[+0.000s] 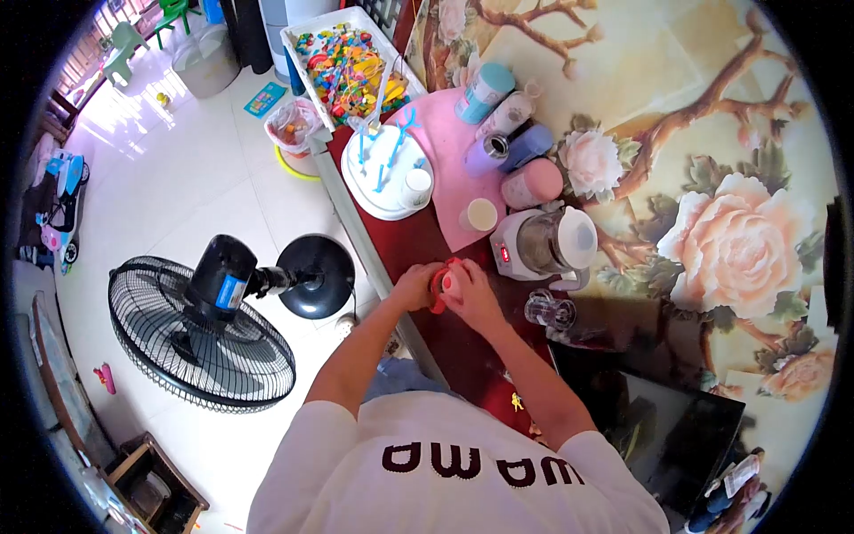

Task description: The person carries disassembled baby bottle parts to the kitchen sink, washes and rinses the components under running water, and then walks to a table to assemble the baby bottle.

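Over the dark red cabinet top, my left hand (418, 287) and my right hand (474, 299) are close together around a small red object (438, 294). My left hand's fingers wrap its left side. Those of my right hand press on it from the right, around a pinkish part. Much of the object is hidden by the fingers. Just beyond my right hand stands a white electric kettle (510, 252) with a glass jug and a lit red display. A cream cup (479, 215) is on the pink cloth (451, 173) ahead of my hands.
Bottles, including a pink one (532, 183), line the wall. A white drying rack (389, 169) stands on the left, beyond it a tray of toys (301, 60). A clear glass (550, 310) is right of my right hand. A black fan (203, 320) stands on the floor.
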A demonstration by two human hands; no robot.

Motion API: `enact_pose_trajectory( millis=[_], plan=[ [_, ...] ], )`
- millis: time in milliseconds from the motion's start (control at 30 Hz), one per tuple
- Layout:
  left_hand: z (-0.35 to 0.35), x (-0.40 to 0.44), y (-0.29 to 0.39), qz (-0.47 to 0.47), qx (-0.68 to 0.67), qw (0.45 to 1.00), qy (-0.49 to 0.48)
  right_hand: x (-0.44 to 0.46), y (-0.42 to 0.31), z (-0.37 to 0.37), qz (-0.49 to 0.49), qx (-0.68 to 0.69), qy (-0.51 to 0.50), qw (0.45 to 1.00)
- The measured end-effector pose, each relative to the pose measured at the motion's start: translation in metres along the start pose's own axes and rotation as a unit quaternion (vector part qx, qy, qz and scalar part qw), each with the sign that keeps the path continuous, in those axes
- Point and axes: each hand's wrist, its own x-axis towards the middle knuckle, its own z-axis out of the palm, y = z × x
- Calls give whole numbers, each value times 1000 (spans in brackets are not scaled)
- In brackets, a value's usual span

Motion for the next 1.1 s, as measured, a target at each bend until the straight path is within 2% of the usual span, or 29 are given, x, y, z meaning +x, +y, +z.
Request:
enact_pose_trajectory(
  millis=[67, 133, 167, 200, 300, 367, 533, 600, 667, 800, 833, 867, 900, 967, 1000, 1033, 1100],
  plan=[
    [-4, -6, 12, -4, 14, 999, 36, -1, 1, 4, 13, 7, -7, 1000],
    [-12, -10, 24, -7, -103, 995, 4, -3, -2, 5, 2, -17, -20, 1000],
    [5, -7, 2, 35, -144, 989, 10, -4, -3, 6, 1, -18, -16, 1000],
    [9, -10, 2, 39, -141, 989, 10, -6, -3, 6, -11, -19, -21, 1000],
    [11, -20, 8, 12, -102, 994, 47, -8, -12, -10, -37, -13, -24, 999],
    [2, -28, 21, -30, -200, 979, 11, -10, -25, -30, -52, -6, -19, 998],
    [-24, -42, 56, 55, -144, 987, 51, -7, -48, -91, -61, -10, -114, 992],
    [-34, -48, 80, 69, -146, 986, 47, -7, -63, -109, 16, -69, -88, 994],
    [-47, -49, 101, 94, -143, 983, 68, -8, -78, -125, 24, -126, -39, 991],
    [-59, -54, 121, 119, -154, 975, 109, -7, -97, -152, 27, -116, -36, 992],
    [-65, -56, 128, 121, -153, 975, 109, -7, -100, -164, 3, -48, -74, 996],
    [-72, -58, 134, 124, -148, 977, 91, -6, -102, -174, -21, 20, -113, 993],
    [-77, -59, 139, 129, -142, 979, 73, -5, -103, -181, -22, 18, -112, 993],
    [-83, -62, 148, 137, -135, 980, 51, -4, -105, -195, -105, 35, -152, 982],
    [-87, -62, 153, 142, -128, 981, 29, -1, -105, -204, -104, 33, -149, 983],
    [-91, -63, 159, 146, -127, 981, 28, 1, -105, -213, -133, 37, -197, 971],
    [-101, -66, 176, 141, -194, 968, -69, 3, -111, -230, -163, 67, -263, 948]
  ],
)
